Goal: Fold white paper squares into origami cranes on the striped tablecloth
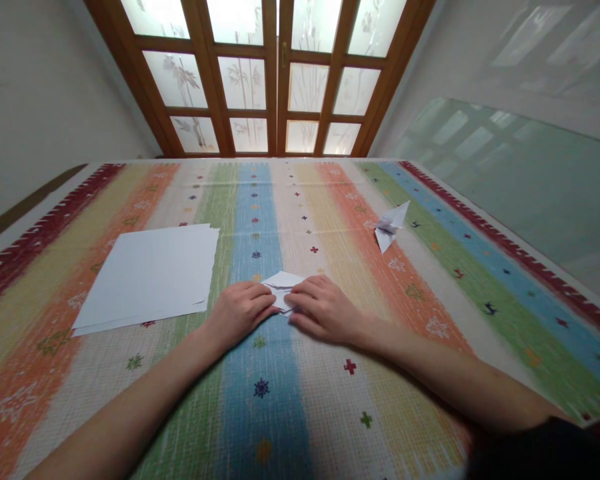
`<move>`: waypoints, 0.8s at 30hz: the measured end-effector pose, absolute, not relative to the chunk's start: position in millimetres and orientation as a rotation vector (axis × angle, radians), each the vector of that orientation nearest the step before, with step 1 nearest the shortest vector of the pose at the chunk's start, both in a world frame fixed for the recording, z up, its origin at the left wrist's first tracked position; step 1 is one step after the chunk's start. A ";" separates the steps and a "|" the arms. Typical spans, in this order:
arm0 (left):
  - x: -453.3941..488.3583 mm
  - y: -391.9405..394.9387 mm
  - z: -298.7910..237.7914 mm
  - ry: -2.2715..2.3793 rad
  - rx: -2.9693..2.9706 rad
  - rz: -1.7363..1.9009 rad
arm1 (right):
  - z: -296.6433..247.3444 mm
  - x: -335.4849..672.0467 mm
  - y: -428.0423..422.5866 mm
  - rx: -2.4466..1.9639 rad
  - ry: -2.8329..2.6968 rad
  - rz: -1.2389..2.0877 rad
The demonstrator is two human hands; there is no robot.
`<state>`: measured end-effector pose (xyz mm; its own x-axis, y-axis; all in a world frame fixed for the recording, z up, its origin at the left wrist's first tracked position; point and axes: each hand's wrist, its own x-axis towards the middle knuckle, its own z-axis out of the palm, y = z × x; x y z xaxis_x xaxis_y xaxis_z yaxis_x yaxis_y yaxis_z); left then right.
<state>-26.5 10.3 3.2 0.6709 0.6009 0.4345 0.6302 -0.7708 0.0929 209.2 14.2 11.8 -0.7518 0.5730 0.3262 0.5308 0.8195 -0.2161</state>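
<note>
A small folded piece of white paper point(283, 281) lies on the tablecloth between my hands, with several layers showing at its far edge. My left hand point(243, 308) grips its left side, fingers bent and pressed together. On the right side my right hand point(325, 308) presses on the paper with curled fingers. Both hands rest low on the cloth, and their fingers cover much of the paper's near part.
To the left lies a stack of white paper sheets point(150, 277). A folded paper figure point(391, 227) with pointed ends sits at the right. A striped tablecloth point(260, 427) covers the table. Beyond its far edge stand wooden doors with glass panes point(243, 83).
</note>
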 end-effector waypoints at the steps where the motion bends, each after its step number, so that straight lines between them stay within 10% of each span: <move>1: -27.5 9.8 2.6 -1.037 -2.801 -0.712 | 10.6 206.2 11.5 -0.820 -2.631 0.167; 24: -46.0 7.4 8.1 -0.902 -2.648 -0.732 | 5.2 192.5 11.5 -1.003 -2.679 -0.012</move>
